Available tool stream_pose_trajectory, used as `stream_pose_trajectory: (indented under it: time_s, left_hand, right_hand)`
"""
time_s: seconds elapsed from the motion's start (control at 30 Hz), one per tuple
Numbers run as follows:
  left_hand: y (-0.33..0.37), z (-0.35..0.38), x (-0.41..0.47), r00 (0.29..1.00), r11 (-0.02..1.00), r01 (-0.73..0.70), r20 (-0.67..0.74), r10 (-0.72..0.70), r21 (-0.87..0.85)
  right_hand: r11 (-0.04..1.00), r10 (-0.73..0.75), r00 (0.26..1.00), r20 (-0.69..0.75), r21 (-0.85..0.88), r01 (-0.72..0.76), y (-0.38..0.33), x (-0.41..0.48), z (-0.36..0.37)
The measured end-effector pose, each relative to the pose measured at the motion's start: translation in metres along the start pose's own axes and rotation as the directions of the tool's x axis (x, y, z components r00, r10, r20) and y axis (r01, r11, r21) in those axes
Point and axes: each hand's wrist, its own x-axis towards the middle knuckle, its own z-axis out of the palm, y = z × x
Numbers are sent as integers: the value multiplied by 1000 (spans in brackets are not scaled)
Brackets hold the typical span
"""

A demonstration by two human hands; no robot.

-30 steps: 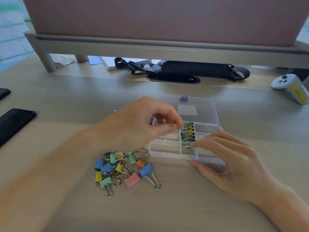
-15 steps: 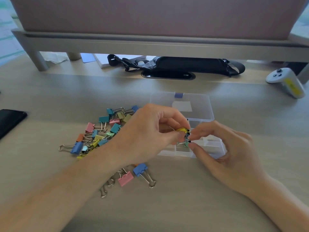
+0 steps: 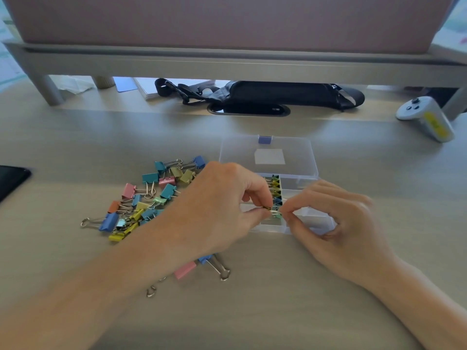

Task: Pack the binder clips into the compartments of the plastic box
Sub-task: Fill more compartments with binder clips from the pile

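Forearms lie across the pale wood-grain counter (image 3: 252, 314). Just past the left wrist we see a pink clip (image 3: 185, 270) and a blue clip (image 3: 205, 259), its long steel-wire handles splayed flat.

Beyond them the left grip (image 3: 217, 210) and the right grip (image 3: 338, 218) meet over the plastic box (image 3: 267, 229). Thumb and forefinger of each are pressed together on one small clip (image 3: 275, 212), held at the near end of the box's middle column. It shows yellow and mint green with thin wire loops, and it is too blurred for us to say whether it is one clip or two.

The box is clear, thin-walled and rectangular, split by low partitions. In the middle column, a row of packed clips (image 3: 276, 188) stands tight together, with triangular bodies in yellow, green and blue. Its lid (image 3: 290, 147) lies open flat behind, frosted, with a pale square label and a violet latch.

Left of the box lies a pile of loose clips (image 3: 151, 198) in teal, olive, pink, orange and blue, with matte folded-metal bodies and shiny handles.

Farther off, we see a dark phone (image 3: 12, 180) at the left edge. A black strap bag (image 3: 278, 94) lies under a raised shelf (image 3: 227, 65), and a white controller (image 3: 424, 117) with a yellow sticker sits to the right.
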Motion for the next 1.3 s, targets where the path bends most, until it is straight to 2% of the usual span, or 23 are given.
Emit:
stream_pose_trajectory:
  time_s: [0.13, 0.3, 0.43, 0.77, 1.3]
  left_hand:
    - [0, 5, 1, 1000, 999, 31, -1, -31, 18]
    - [2, 7, 7, 998, 997, 67, 15, -67, 38]
    - [0, 9, 10, 996, 994, 86, 24, -88, 61]
    - [2, 8, 3, 999, 992, 24, -44, -18, 126]
    - [-8, -3, -3, 997, 984, -52, -40, 59, 168]
  right_hand:
    - [1000, 16, 1000, 8, 4, -16, -2, -1, 0]
    - [1000, -7, 989, 147, 16, 5, -3, -2, 1]
    - [1000, -5, 985, 174, -10, 7, -4, -2, 3]
    - [1000, -7, 979, 206, -18, 11, -4, -2, 3]
    - [999, 19, 975, 220, -52, -7, -3, -1, 4]
